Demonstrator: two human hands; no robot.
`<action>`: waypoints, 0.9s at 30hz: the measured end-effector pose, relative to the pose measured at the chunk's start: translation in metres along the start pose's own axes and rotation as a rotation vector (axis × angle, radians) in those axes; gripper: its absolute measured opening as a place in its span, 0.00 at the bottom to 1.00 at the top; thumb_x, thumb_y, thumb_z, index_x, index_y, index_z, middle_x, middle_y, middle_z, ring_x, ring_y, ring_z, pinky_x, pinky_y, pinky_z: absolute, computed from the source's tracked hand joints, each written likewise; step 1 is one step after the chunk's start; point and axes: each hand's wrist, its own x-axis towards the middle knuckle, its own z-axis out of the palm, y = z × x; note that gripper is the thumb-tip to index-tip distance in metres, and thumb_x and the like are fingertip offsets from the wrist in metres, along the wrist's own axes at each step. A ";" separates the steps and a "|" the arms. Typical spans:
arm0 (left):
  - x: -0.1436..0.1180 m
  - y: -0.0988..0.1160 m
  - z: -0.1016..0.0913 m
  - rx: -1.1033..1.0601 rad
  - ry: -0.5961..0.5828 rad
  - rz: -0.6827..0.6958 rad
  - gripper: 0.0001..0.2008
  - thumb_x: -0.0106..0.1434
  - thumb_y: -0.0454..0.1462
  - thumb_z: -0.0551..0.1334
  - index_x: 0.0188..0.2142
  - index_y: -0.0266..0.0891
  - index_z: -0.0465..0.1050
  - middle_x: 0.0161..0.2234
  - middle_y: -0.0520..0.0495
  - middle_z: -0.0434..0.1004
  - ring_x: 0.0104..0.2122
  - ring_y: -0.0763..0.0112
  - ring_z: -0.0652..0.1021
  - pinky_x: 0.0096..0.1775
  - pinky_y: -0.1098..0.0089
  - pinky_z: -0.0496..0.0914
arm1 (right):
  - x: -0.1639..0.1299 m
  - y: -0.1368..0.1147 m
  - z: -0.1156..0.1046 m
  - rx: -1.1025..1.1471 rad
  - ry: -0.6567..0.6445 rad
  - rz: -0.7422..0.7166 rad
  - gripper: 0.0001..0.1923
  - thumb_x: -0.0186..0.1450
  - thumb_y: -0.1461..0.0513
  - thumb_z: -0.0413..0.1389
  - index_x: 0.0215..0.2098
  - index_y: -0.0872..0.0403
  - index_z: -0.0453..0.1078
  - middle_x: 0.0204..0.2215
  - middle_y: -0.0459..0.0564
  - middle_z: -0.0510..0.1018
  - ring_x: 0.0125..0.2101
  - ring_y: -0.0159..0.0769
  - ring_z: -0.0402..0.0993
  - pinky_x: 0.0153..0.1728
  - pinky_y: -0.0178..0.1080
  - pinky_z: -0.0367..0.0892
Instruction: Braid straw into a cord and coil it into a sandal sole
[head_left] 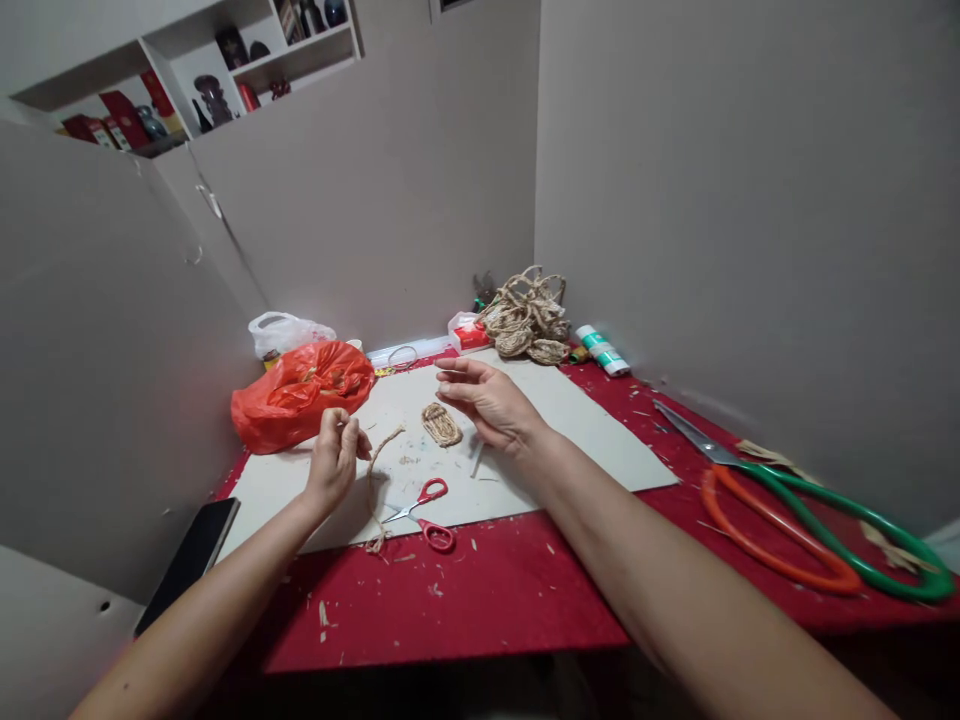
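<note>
**Jute cord on the craft table, one hand pinching, one hand open**

Biggest thing here is the red table (480,600), covered in little fibre scraps, with a pale grey board (592,440) lying flat on top of it. Off to the right edge sits a huge pair of scissors with green and orange handles (802,525). At the back left there's a crumpled orange plastic bag (300,392), and at the back a tangled pile of jute rope (526,318) with a white and green tube (602,350) just beside it. A dark phone (191,560) hangs over the left edge.

The left hand (334,462) is closed, pinching the top end of a short jute cord (375,490) that trails down over the board's front edge. The right hand (487,400) is open, fingers spread, holding nothing, hovering just beside a small coiled jute piece (441,424) lying on the board. Small red-handled scissors (424,510) lie near the cord.
</note>
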 end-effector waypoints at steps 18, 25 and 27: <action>0.039 -0.059 0.013 0.561 -0.022 -0.180 0.03 0.56 0.32 0.58 0.30 0.41 0.66 0.25 0.51 0.71 0.27 0.69 0.71 0.32 0.70 0.60 | -0.004 -0.006 -0.001 -0.046 0.105 -0.050 0.14 0.56 0.55 0.63 0.25 0.58 0.68 0.06 0.32 0.50 0.09 0.18 0.40 0.09 0.25 0.39; 0.042 -0.057 0.025 0.610 -0.147 -0.260 0.06 0.59 0.39 0.59 0.33 0.40 0.73 0.27 0.46 0.76 0.30 0.63 0.74 0.35 0.67 0.63 | 0.000 0.005 -0.002 -0.177 0.122 -0.073 0.13 0.54 0.56 0.63 0.24 0.57 0.69 0.08 0.33 0.53 0.11 0.19 0.42 0.12 0.27 0.40; 0.040 -0.057 0.027 0.581 -0.194 -0.267 0.07 0.55 0.41 0.62 0.27 0.40 0.72 0.27 0.45 0.76 0.30 0.63 0.74 0.35 0.67 0.63 | 0.002 0.008 -0.004 -0.243 0.137 -0.093 0.13 0.54 0.55 0.62 0.24 0.57 0.70 0.08 0.34 0.54 0.11 0.20 0.42 0.12 0.28 0.39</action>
